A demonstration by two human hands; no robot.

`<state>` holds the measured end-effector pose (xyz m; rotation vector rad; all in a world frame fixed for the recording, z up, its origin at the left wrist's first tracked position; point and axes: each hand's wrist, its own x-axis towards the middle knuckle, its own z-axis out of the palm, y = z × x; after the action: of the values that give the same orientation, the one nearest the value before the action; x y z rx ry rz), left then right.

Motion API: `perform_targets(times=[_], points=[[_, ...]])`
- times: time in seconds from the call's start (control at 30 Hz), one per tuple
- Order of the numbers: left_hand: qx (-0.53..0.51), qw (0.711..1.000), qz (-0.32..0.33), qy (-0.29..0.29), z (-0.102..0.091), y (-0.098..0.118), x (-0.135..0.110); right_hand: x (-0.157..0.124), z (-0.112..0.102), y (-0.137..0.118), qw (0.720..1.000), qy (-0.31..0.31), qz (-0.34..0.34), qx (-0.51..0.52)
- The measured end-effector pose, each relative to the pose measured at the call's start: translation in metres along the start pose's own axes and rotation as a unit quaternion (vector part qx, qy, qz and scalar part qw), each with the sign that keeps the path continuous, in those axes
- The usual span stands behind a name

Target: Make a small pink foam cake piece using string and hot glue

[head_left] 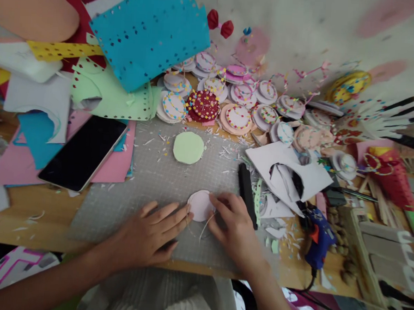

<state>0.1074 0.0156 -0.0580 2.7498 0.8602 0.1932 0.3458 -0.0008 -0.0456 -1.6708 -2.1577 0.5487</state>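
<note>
A small pale white disc (200, 205), apparently craft foam, lies on the grey cutting mat (109, 219) between my hands. My left hand (156, 233) rests flat with its fingers stretched out, and the fingertips touch the disc's left edge. With bent fingers, my right hand (231, 223) pinches the disc's right edge. A thin pale strip (205, 226) curls out below the disc near my right thumb. Farther up the mat sits a light green disc (188, 148), apart from both hands. To the right of my right hand lies a black bar-shaped tool (247, 194).
Several decorated little hats (238, 117) line the wall. A black phone (84, 153) lies on coloured sheets at left, below a blue foam sheet (152, 36). At right are a cut white sheet (296, 171), scraps and a blue glue gun (319, 239) with a cord.
</note>
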Motion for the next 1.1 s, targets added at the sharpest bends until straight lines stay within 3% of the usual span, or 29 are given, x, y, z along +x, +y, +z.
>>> perform_targets(times=[0.33, 0.53, 1.1], points=[[-0.036, 0.996, 0.078, -0.008, -0.011, -0.016, 0.005, 0.021, -0.029, 0.004, 0.958, -0.15, -0.168, -0.179], [-0.026, 0.992, 0.112, -0.045, -0.016, -0.019, 0.007, 0.037, -0.038, -0.001, 0.94, -0.209, -0.192, -0.188], [0.016, 0.996, 0.085, -0.035, -0.019, -0.008, 0.002, 0.033, -0.041, 0.009, 0.955, -0.177, -0.191, -0.14]])
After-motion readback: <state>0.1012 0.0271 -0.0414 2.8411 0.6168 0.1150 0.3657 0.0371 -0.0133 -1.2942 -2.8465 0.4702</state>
